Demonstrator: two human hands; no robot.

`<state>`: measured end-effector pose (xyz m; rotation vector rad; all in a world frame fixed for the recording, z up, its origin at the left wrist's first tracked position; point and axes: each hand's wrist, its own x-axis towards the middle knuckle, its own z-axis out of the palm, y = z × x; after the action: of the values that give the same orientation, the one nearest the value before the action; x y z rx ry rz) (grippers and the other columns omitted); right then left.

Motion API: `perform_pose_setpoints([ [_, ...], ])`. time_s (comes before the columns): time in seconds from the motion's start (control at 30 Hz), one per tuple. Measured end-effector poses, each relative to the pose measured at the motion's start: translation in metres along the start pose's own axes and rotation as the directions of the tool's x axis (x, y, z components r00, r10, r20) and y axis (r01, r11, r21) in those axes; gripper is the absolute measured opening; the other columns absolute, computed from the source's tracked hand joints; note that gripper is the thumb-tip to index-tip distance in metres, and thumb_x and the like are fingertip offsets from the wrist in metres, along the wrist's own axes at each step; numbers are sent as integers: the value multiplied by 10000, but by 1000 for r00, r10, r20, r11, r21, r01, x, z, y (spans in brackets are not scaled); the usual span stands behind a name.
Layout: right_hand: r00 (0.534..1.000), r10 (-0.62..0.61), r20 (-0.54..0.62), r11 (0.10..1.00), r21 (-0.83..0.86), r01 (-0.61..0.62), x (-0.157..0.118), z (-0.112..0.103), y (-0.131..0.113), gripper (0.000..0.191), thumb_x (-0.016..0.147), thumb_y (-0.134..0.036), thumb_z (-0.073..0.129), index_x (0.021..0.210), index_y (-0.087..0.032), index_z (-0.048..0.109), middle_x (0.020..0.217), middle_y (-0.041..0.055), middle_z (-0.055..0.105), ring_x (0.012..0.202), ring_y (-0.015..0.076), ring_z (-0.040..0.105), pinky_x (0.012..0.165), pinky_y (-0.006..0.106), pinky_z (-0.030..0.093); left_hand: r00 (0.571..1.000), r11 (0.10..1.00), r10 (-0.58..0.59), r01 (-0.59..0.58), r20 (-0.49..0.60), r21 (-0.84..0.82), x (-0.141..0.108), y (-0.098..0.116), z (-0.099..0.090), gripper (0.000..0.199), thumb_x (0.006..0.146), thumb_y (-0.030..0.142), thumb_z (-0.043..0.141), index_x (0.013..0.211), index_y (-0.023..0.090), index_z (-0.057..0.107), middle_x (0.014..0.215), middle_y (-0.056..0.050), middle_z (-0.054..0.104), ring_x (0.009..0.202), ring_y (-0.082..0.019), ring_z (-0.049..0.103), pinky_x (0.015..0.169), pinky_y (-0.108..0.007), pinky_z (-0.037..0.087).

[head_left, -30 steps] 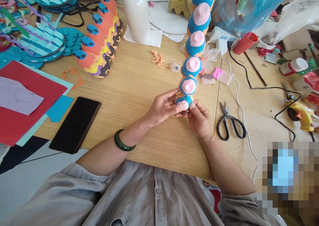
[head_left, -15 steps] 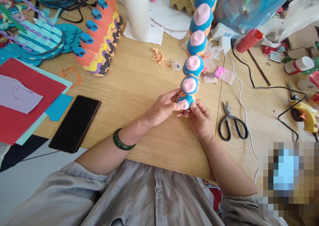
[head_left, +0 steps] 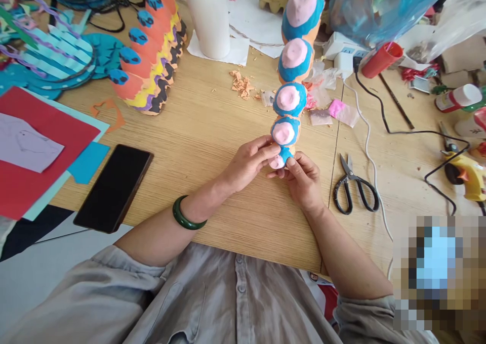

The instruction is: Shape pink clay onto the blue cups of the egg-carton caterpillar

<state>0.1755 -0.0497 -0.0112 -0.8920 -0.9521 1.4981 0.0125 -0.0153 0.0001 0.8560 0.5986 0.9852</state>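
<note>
From the head camera, a long chain of painted egg-carton cups [head_left: 289, 100], blue with pink domes over orange, runs up the view from between the person's hands, and its far end leaves the top of the frame. Its near end sits above the wooden worktop [head_left: 212, 131]; whether any part of the chain rests on the surface cannot be told. The left hand [head_left: 248, 164], with a green bangle [head_left: 186, 220] on its wrist, and the right hand [head_left: 301, 182] meet at the lowest cup [head_left: 281, 159]. The left fingers [head_left: 266, 152] are closed around the cup's side, and the right fingers [head_left: 294, 166] pinch it from below, so both hands are gripping the chain.

Gripped only at one end, the long chain could lever against its lowest joints, and those joints might bend or split. A swing of the far end could knock the white bottle [head_left: 207, 20] or the power strip [head_left: 341, 45]. Firm fingertip pressure might dent the pink domes. The open scissors [head_left: 355, 192] lie to the right, close enough to catch the chain if it dropped that way.
</note>
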Motion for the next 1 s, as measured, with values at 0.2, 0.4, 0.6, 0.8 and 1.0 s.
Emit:
perform_pose_setpoints([
  [0.2,999,38,-19,998,55,-36,2,1,-2,343,863,-533,886,802,-239,722,683,-60,651,621,92,593,770,345,742,995,999,-36,38,98,-12,-1,4,1,395,830,335,864,1142,162,694,973,-23,698,758,-141,705,634,-268,540],
  [0.4,1000,26,-18,1000,9,-26,3,-1,-1,362,863,-565,874,799,-247,713,676,-60,639,627,98,597,764,338,736,996,998,-48,51,71,-35,1,1,-1,435,813,327,885,1169,173,686,971,-15,717,744,-133,708,632,-269,527],
  [0.6,1000,10,-10,1000,-27,-10,1,0,-1,318,868,-524,882,802,-242,752,663,-55,654,627,107,621,727,335,731,994,992,-90,94,61,-82,1,6,2,261,842,305,794,1001,161,645,803,13,650,699,-126,674,629,-268,535],
  [0.8,995,10,-95,1000,-12,-11,-1,5,-2,328,868,-518,885,770,-236,749,618,-61,635,579,94,594,666,290,712,995,996,-58,63,75,-65,0,4,2,517,826,310,822,1281,188,610,912,6,703,717,-153,716,602,-275,535],
  [1.0,992,-9,-129,999,-46,3,-3,8,-3,343,874,-520,878,757,-228,740,608,-57,627,573,98,590,634,281,695,995,999,-32,32,92,1,0,-3,-4,633,830,327,863,1392,220,591,1039,-28,738,759,-138,710,646,-270,562],
])
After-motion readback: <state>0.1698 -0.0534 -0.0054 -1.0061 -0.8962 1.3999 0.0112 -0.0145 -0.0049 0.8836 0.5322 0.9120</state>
